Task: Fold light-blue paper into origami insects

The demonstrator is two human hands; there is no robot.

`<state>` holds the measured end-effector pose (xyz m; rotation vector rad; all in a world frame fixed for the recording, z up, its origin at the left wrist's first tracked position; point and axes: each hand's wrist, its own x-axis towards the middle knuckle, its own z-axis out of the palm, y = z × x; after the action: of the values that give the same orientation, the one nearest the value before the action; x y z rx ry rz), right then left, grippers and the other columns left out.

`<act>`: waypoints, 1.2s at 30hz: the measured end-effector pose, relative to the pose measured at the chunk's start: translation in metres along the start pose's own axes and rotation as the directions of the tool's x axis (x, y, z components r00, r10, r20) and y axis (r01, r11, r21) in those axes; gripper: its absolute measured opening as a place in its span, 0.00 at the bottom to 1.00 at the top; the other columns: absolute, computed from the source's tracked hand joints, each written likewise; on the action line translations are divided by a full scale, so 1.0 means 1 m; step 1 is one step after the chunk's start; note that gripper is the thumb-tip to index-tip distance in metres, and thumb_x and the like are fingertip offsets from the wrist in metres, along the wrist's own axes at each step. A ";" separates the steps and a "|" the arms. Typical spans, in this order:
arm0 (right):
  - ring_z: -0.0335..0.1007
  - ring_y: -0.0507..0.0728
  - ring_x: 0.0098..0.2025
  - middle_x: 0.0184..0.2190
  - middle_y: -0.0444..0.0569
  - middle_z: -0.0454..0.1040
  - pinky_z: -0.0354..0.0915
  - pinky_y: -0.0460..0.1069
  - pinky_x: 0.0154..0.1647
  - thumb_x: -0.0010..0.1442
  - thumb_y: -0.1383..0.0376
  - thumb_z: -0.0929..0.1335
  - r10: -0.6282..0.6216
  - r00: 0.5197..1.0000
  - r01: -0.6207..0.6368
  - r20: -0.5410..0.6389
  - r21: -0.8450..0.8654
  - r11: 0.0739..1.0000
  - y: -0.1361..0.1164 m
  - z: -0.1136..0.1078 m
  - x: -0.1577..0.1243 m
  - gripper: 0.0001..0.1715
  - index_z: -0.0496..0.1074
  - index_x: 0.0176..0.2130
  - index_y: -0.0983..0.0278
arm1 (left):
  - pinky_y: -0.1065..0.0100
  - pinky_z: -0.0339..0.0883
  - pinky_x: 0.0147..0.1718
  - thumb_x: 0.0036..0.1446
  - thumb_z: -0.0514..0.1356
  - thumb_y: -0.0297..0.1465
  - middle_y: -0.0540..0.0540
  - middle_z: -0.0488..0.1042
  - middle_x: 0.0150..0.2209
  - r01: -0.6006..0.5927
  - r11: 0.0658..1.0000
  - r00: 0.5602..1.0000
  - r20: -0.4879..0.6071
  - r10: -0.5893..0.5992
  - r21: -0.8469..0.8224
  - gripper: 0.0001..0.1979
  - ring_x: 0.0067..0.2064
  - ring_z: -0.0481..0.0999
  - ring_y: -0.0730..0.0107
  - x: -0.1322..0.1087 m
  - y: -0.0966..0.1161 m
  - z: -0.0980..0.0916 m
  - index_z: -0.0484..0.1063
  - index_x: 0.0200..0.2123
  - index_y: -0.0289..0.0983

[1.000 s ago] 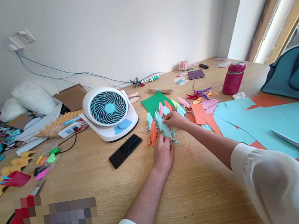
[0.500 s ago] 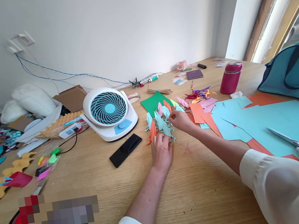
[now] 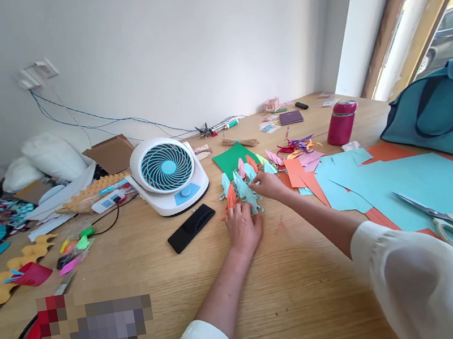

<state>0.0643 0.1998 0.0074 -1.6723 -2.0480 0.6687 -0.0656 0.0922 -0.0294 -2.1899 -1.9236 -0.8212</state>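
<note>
A cluster of small folded paper figures stands on the table, among them a large light-blue figure [image 3: 246,190], an orange figure [image 3: 230,196] and a pink one [image 3: 240,164]. My left hand [image 3: 243,228] rests in front of them, fingers curled at the foot of the light-blue figure; its fingertips are partly hidden. Reaching in from the right, my right hand [image 3: 271,186] has thumb and forefinger pinched at the upper right edge of that figure. A green paper sheet [image 3: 231,159] lies behind the cluster.
A white fan [image 3: 169,170] and a black phone [image 3: 191,228] are on the left. To the right lie light-blue sheets [image 3: 417,179], scissors [image 3: 444,218], a pink bottle [image 3: 342,123] and a blue bag [image 3: 437,119]. Red-handled scissors [image 3: 35,334] lie at the near left.
The view has shifted slightly to the right. My right hand has come down a little, closer to the large light-blue figure; my left hand stays almost in place.
</note>
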 end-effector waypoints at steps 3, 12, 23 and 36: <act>0.71 0.59 0.49 0.53 0.53 0.70 0.70 0.58 0.48 0.66 0.58 0.67 0.012 0.997 -0.012 0.071 -0.003 1.000 -0.010 0.004 0.017 0.19 0.69 0.54 0.64 | 0.55 0.63 0.44 0.57 0.62 0.41 0.41 0.74 0.41 0.056 0.997 0.998 0.015 -0.056 0.049 0.12 0.47 0.70 0.50 0.003 0.006 0.002 0.71 0.38 0.39; 0.71 0.60 0.49 0.53 0.52 0.70 0.71 0.58 0.48 0.66 0.58 0.67 0.072 0.985 -0.075 0.154 0.016 0.997 0.002 0.009 0.014 0.20 0.69 0.54 0.65 | 0.55 0.63 0.44 0.55 0.65 0.39 0.41 0.76 0.39 0.152 0.988 0.986 0.066 -0.154 0.030 0.13 0.45 0.73 0.51 0.015 0.008 0.007 0.69 0.36 0.38; 0.71 0.59 0.49 0.53 0.53 0.71 0.71 0.58 0.48 0.66 0.59 0.67 0.097 0.984 -0.117 0.149 0.129 0.985 0.025 0.012 -0.003 0.20 0.68 0.54 0.65 | 0.63 0.67 0.40 0.56 0.64 0.32 0.42 0.76 0.38 0.175 0.981 0.984 0.057 -0.171 -0.079 0.08 0.44 0.76 0.59 0.018 0.003 0.024 0.69 0.37 0.37; 0.71 0.60 0.49 0.52 0.53 0.71 0.71 0.58 0.48 0.65 0.59 0.67 0.045 0.988 -0.054 0.145 0.055 0.997 0.033 0.017 -0.003 0.21 0.68 0.54 0.65 | 0.62 0.66 0.43 0.56 0.62 0.31 0.42 0.75 0.41 0.129 0.991 0.991 0.026 -0.128 -0.037 0.05 0.46 0.74 0.58 0.015 0.005 0.019 0.71 0.37 0.38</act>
<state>0.0806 0.2009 -0.0254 -1.6906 -2.0677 0.8819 -0.0538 0.1124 -0.0368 -2.1243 -2.0964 -0.8616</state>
